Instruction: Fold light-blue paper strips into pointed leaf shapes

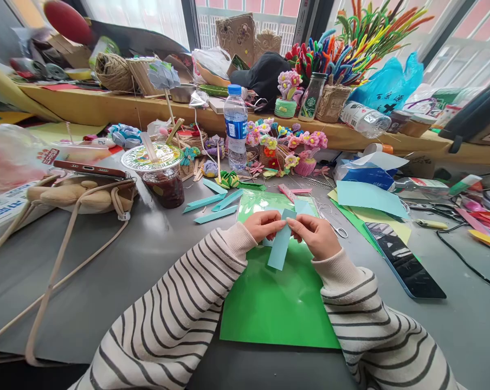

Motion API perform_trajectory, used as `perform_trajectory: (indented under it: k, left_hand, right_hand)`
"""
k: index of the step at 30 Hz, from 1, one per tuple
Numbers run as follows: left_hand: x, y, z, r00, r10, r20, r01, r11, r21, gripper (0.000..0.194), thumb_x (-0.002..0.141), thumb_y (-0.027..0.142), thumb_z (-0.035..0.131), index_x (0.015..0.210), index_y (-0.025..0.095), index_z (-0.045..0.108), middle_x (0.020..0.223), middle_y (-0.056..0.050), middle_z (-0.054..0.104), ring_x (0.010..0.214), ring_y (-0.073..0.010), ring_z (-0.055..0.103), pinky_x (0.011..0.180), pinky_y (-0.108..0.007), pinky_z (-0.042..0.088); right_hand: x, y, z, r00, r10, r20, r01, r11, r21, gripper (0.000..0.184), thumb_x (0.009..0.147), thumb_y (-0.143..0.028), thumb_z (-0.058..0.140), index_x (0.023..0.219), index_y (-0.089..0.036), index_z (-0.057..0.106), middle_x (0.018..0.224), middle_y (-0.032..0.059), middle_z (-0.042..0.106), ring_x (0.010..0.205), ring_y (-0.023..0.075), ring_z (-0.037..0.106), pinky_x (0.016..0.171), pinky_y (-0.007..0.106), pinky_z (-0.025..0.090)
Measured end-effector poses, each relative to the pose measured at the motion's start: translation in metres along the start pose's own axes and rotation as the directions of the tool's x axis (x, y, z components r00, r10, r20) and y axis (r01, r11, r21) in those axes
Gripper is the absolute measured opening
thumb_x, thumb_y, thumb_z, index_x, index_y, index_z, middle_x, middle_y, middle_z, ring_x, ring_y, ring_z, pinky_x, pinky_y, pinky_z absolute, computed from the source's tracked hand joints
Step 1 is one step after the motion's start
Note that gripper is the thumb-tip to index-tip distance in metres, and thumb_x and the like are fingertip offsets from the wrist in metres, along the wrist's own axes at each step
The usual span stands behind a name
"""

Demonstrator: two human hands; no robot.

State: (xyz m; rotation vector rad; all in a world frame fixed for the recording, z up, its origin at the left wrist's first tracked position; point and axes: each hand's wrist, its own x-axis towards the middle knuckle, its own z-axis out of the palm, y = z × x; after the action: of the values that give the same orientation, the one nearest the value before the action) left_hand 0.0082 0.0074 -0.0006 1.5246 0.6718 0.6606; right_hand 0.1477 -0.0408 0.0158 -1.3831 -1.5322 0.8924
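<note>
Both hands pinch the top of a light blue paper strip (pixel 279 246) that hangs down over a green cutting mat (pixel 277 303). My left hand (pixel 264 225) grips the strip's upper left edge with closed fingers. My right hand (pixel 316 234) pinches its upper right edge. Striped sleeves cover both forearms. Several more light blue strips (pixel 214 208) lie on the grey table just beyond the mat, to the left.
A lidded drink cup (pixel 161 173) and a water bottle (pixel 236 127) stand behind the mat. A phone (pixel 403 260) lies right of it, near scissors (pixel 337 229) and blue paper sheets (pixel 369 197). Paper flowers (pixel 285 143), a bag (pixel 78 197) and craft clutter crowd the back.
</note>
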Motion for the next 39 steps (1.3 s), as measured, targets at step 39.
perform_trajectory:
  k: [39]
  left_hand:
    - [-0.005,0.002,-0.005,0.985,0.092,-0.144,-0.090,0.996,0.018,0.044,0.073,0.038,0.033,0.037,0.014,0.042,0.035,0.001,0.041,0.035,-0.0067,0.039,0.044,-0.022,0.033]
  right_hand:
    - [-0.003,-0.002,0.002,0.906,-0.003,0.424,-0.062,0.988,0.141,0.030,0.070,-0.035,0.048,0.047,-0.016,0.044,0.046,-0.0040,0.042,0.046,0.0074,0.041,0.047,0.020,0.032]
